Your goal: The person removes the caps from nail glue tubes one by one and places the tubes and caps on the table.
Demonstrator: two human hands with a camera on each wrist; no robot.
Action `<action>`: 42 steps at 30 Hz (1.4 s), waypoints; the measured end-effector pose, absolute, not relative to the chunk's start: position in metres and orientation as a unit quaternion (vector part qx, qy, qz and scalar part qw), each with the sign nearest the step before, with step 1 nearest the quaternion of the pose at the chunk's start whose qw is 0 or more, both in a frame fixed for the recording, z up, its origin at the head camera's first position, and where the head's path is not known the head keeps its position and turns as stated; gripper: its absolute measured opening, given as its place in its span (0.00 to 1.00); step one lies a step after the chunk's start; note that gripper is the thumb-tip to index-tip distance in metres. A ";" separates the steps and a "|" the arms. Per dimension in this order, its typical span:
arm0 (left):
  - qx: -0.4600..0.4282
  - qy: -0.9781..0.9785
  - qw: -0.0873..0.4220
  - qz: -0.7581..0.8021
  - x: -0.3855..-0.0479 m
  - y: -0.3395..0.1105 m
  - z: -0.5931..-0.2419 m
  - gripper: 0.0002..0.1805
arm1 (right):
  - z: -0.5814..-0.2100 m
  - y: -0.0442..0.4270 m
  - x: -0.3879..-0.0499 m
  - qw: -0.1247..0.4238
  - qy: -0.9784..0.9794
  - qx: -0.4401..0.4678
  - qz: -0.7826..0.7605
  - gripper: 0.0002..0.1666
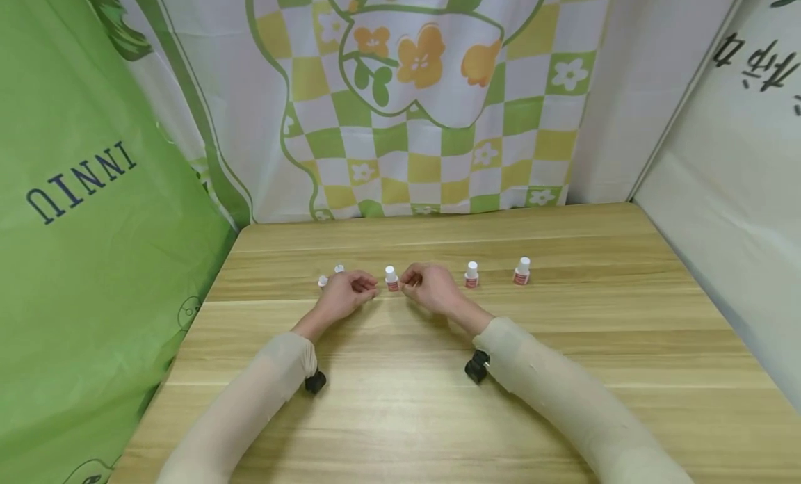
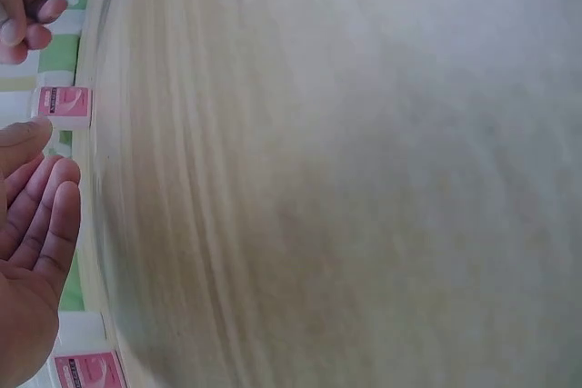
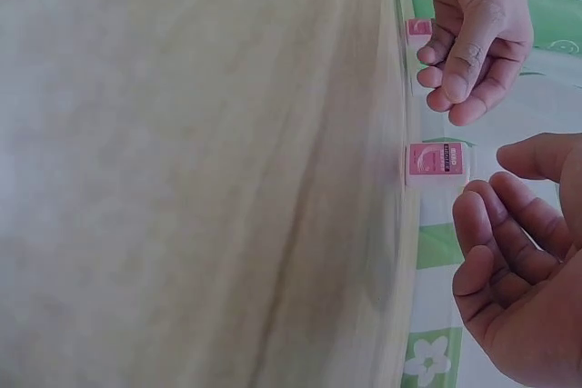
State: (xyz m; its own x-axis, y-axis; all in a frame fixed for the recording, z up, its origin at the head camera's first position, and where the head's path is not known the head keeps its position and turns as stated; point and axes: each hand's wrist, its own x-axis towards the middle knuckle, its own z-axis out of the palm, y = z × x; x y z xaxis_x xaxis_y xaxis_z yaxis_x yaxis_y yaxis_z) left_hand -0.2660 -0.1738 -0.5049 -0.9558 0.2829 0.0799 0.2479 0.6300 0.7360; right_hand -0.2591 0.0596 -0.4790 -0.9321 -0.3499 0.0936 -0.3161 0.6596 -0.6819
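Observation:
Between the two hands stands a small white bottle with a pink-red label and white cap, upright on the wooden table. My left hand is just left of it, fingers loosely bent and grasping nothing. Close on the other side is my right hand, its fingers half curled with nothing held. In the right wrist view, a gap shows between the right fingertips and the middle bottle. The left thumb tip appears near that bottle's cap in the left wrist view; whether they touch I cannot tell.
Two similar bottles stand to the right, one nearer and one farther out. Behind the left hand, two more white caps, a front one and a back one, are partly hidden. A patterned curtain hangs at the table's far edge.

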 end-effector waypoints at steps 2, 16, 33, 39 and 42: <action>0.145 0.903 0.024 0.403 -0.267 -0.172 -0.505 0.11 | -0.479 0.059 -0.261 0.020 0.911 -0.175 -0.374 0.04; 0.139 0.900 0.038 0.411 -0.271 -0.163 -0.504 0.12 | -0.473 0.057 -0.267 0.000 0.907 -0.166 -0.387 0.06; 0.144 0.897 0.038 0.417 -0.277 -0.156 -0.509 0.12 | -0.471 0.052 -0.270 0.008 0.904 -0.163 -0.396 0.08; 0.148 0.894 0.043 0.422 -0.281 -0.155 -0.511 0.14 | -0.472 0.051 -0.271 0.009 0.901 -0.161 -0.403 0.09; 0.154 0.892 0.042 0.422 -0.282 -0.154 -0.512 0.13 | -0.471 0.051 -0.271 0.011 0.900 -0.162 -0.406 0.09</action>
State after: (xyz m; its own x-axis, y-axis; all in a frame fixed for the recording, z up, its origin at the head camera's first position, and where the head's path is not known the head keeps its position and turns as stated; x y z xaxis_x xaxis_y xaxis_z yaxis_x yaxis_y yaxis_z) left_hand -0.2818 -0.1542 -0.5117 -0.9493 0.3094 0.0549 0.2387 0.5964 0.7664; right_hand -0.2712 0.0505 -0.4712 -0.9475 -0.2999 0.1112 -0.2819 0.6188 -0.7333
